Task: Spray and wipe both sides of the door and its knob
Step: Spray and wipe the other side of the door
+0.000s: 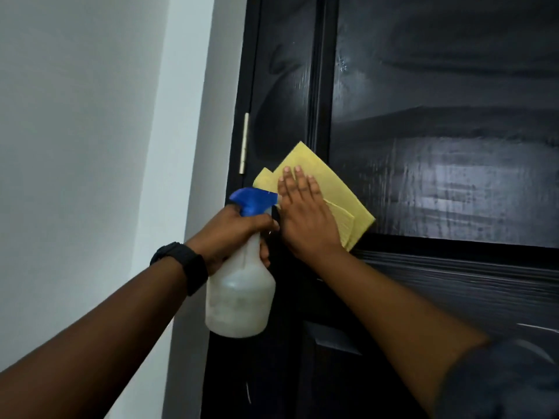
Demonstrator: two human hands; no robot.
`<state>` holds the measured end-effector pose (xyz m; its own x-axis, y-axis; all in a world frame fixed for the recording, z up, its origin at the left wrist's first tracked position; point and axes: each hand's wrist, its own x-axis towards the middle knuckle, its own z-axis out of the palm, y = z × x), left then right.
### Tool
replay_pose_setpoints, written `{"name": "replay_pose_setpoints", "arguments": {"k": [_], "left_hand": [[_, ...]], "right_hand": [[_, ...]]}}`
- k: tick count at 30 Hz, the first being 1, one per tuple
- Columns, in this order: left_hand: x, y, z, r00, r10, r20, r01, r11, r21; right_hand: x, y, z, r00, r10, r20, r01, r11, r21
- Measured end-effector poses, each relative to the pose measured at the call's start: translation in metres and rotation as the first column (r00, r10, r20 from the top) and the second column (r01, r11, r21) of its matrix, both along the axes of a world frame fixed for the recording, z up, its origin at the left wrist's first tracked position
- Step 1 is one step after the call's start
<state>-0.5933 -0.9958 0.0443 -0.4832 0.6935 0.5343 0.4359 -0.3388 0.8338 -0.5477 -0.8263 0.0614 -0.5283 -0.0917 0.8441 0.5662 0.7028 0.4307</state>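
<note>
The cloth (338, 192) lies flat against the door (438, 176), the spray bottle (242, 297) just left, perhaps touching it

Black panelled door (453, 146): glossy, streaked with smears. Yellow cloth (338, 189): folded, flat against door at panel's lower left corner. Spray bottle (242, 297): translucent white, blue trigger head, upright, just left of cloth.

Reaches forward and up with both bare forearms (393, 303), from near left and near right toward the middle. Grips the neck of a spray bottle (242, 297) in the left hand (233, 234), fingers (263, 222) curled round it, wrist straight. Presses the right hand (308, 222) flat on a yellow cloth (338, 189), its fingers straight, close together, pointing up and slightly left. Holds the two hands just beside each other, right one higher.
</note>
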Motion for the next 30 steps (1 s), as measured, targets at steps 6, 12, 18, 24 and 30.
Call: {"name": "replay_pose_setpoints", "arguments": {"k": [6, 12, 18, 24, 30], "left_hand": [[-0.01, -0.009, -0.022, 0.995, 0.09, -0.051, -0.093, 0.994, -0.062], [-0.002, 0.003, -0.062, 0.982, 0.175, -0.068, -0.18, 0.981, -0.077], [0.001, 0.005, -0.06, 0.976, 0.216, -0.028, -0.215, 0.976, 0.011], [0.016, -0.004, -0.059, 0.959, 0.278, -0.048, -0.275, 0.96, 0.053], [0.066, 0.014, -0.066, 0.968, 0.237, -0.077, -0.234, 0.971, 0.05]], "right_hand": [[-0.016, -0.006, -0.005, 0.999, -0.033, 0.042, 0.031, 0.998, 0.054], [-0.017, -0.006, -0.011, 0.996, -0.062, 0.067, 0.057, 0.995, 0.083], [-0.011, -0.009, -0.024, 0.956, -0.029, 0.291, 0.003, 0.996, 0.088], [0.001, 0.003, -0.067, 0.889, 0.0, 0.457, -0.119, 0.966, 0.232], [0.08, 0.026, -0.114, 0.902, -0.052, 0.428, -0.001, 0.992, 0.123]]}}
